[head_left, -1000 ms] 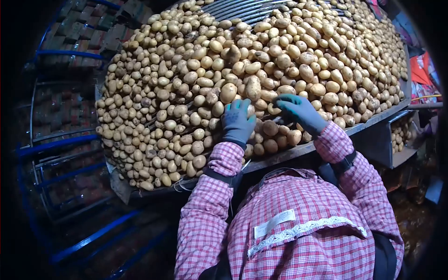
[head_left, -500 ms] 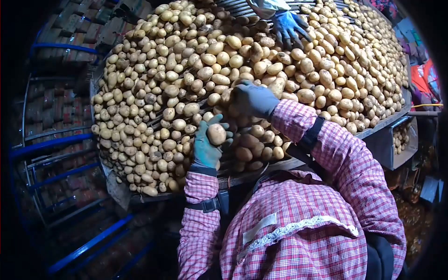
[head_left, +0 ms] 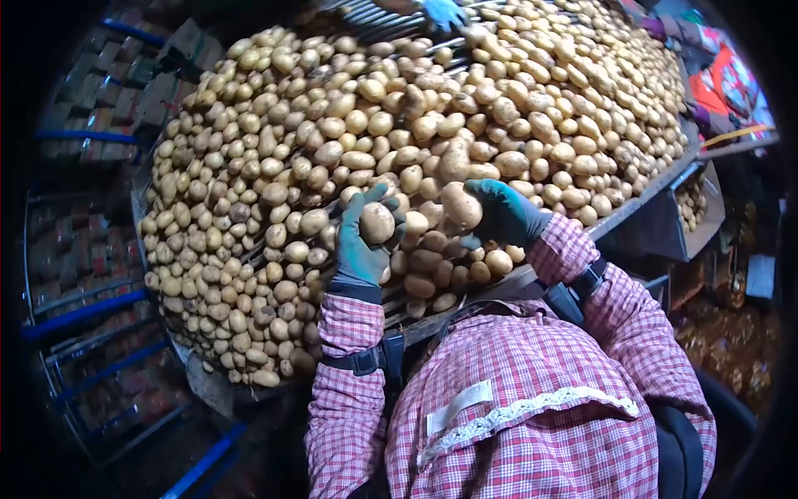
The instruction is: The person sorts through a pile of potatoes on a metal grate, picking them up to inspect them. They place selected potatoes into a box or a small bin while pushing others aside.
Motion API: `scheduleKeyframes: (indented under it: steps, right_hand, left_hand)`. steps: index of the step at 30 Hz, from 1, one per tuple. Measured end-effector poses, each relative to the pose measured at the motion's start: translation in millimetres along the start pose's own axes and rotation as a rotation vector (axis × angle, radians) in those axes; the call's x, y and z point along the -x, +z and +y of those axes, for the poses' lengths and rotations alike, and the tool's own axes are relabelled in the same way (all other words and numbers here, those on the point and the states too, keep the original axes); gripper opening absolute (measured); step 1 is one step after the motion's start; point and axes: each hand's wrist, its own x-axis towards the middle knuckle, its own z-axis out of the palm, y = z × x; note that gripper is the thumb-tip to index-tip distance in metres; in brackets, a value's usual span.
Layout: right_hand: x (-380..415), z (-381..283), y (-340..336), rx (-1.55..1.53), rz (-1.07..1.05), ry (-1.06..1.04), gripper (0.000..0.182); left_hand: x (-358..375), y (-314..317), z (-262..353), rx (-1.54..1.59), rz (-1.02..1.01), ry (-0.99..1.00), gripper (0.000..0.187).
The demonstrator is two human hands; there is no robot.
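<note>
My left hand [head_left: 357,249], in a green work glove, is closed around a round potato [head_left: 377,223] held above the near part of the heap. To its right, my right hand [head_left: 509,214], also gloved, grips a larger potato [head_left: 460,205] between thumb and fingers. Some of the right fingers are hidden beneath or behind that potato. A broad pile of loose potatoes [head_left: 274,193] surrounds both hands. Between them and just below lie several more potatoes [head_left: 426,262] in shadow, near the table's front edge.
A co-worker's blue-gloved hand [head_left: 445,14] is at the far side beside metal slats [head_left: 374,15]. A metal side bin [head_left: 702,224] with potatoes hangs at the right edge. Blue metal frames [head_left: 83,313] stand left. Another person's purple sleeve [head_left: 677,31] shows at upper right.
My right hand has drawn back toward me and turned, and a potato now shows in its grip. My left hand keeps its potato. The co-worker's hand has moved farther away.
</note>
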Motion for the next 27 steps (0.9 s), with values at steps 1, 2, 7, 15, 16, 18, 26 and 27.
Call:
scheduleKeyframes:
  steps: [1, 2, 7, 15, 16, 18, 26, 27]
  right_hand:
    - [12.5, -9.9, 1.9, -0.07, -0.082, 0.1, 0.041]
    - [13.6, -4.5, -12.3, 0.433, -0.207, -0.202, 0.04]
    - [45.6, -10.2, -25.0, 0.008, -0.042, -0.049, 0.04]
    - [127.7, -33.6, -73.3, 0.438, 0.123, -0.265, 0.045]
    - [138.1, -35.1, -92.2, 0.392, 0.084, -0.263, 0.047]
    - [159.9, -30.6, -131.4, 0.32, -0.063, -0.439, 0.046]
    - [276.3, -39.0, -187.8, -0.268, -0.089, -0.244, 0.05]
    - [285.7, -37.2, -199.7, -0.225, -0.138, -0.241, 0.049]
  left_hand:
    - [-4.2, 11.8, -8.4, 0.035, -0.04, -0.046, 0.051]
    - [-5.9, 24.6, -19.6, -0.102, -0.018, -0.011, 0.049]
    - [-8.2, 85.7, -58.7, -0.334, -0.059, 0.02, 0.055]
    - [-26.1, 137.3, -171.4, -1.143, -0.496, 0.336, 0.047]
    - [-30.0, 149.0, -190.0, -1.201, -0.567, 0.347, 0.049]
    - [-16.2, 194.1, -215.5, -0.944, -0.473, 0.014, 0.061]
    - [-9.2, 290.3, -304.4, -1.207, -0.802, -0.012, 0.058]
    - [-11.6, 294.6, -314.7, -1.203, -0.852, -0.042, 0.057]
